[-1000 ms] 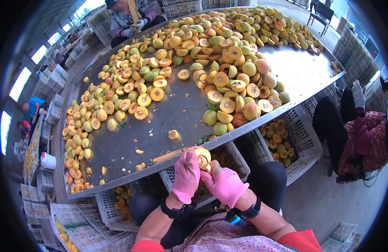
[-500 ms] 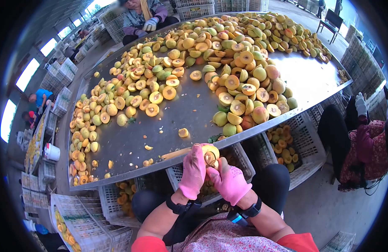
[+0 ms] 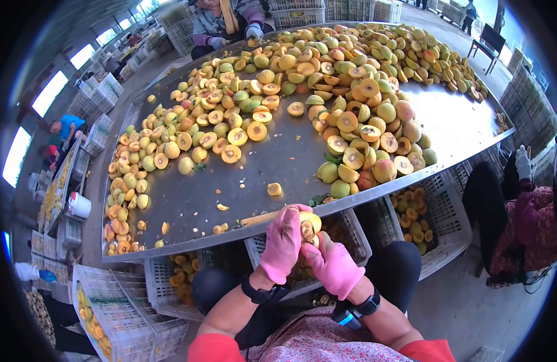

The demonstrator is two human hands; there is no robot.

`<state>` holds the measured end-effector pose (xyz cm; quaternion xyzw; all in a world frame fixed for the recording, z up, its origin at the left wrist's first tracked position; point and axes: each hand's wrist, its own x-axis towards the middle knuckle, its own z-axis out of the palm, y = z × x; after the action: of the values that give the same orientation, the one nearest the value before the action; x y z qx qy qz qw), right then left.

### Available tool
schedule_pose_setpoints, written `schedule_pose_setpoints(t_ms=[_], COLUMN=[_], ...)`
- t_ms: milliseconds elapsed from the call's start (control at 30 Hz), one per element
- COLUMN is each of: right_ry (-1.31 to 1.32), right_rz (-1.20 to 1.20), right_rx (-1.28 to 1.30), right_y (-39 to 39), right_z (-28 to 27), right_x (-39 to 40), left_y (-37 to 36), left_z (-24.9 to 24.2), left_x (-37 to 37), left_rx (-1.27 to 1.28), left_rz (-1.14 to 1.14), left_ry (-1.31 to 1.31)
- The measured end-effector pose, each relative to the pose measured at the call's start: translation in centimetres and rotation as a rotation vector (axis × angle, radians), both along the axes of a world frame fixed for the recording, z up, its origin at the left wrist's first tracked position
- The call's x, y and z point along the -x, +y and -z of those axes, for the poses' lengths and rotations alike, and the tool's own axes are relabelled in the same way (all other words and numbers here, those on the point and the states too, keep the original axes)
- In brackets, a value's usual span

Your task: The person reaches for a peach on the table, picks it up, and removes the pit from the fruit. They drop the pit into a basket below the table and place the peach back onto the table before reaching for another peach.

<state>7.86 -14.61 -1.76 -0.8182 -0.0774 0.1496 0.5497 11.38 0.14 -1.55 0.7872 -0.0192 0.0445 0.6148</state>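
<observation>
My left hand (image 3: 281,247), in a pink glove, is closed round a yellow peach half (image 3: 311,222) above the near edge of the metal table (image 3: 260,175). The cut face with its stone hollow is turned toward my right hand. My right hand (image 3: 334,263), also pink-gloved, is closed with its fingertips against the lower side of the fruit. Whatever is pinched in those fingers is hidden. Right by my left hand, a wooden stick (image 3: 259,219) lies along the table edge. A small peach piece (image 3: 274,189) rests beyond it.
Heaps of halved peaches (image 3: 351,120) cover the table's back and left. Plastic crates (image 3: 432,211) with peach halves stand under the near edge. A co-worker (image 3: 227,24) sits at the far side; another person (image 3: 520,223) is at the right. A white bucket (image 3: 79,205) stands left.
The view has shifted slightly, so the table appears farther right. Both hands stay together at the peach half, which has tilted a little. The far co-worker's hand has moved to the fruit heap.
</observation>
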Motion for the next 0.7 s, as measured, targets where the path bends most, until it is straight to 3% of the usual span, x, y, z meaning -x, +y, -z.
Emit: schedule_pose_setpoints(t_ms=[133,200,300,400,567,700], right_ry=[0.075,0.201,0.149,0.074,0.063,0.032], right_rz=[-0.038,-0.063,-0.072,-0.082,-0.085,-0.094], right_rx=[-0.045,-0.277,-0.231,-0.123,0.047,0.032], right_y=[0.0,0.3,0.5,0.5,0.2,0.4], right_z=[-0.5,0.2,-0.3,0.3,-0.3,0.9], right_x=[0.1,0.6,0.7,0.7,0.4,0.2], left_y=[0.3,0.4,-0.4,-1.1,-1.7,-0.8], left_z=[1.1,1.0,0.1,-0.1,0.4,0.3], left_x=[-0.2,-0.3,0.0,0.6,0.9,1.0], left_rx=[0.079,0.135,0.418,0.541,0.480,0.446], left_rz=[-0.022,-0.022,-0.158,-0.222,-0.180,-0.116], left_ry=[-0.038,-0.037,0.009,0.077,0.103,0.135])
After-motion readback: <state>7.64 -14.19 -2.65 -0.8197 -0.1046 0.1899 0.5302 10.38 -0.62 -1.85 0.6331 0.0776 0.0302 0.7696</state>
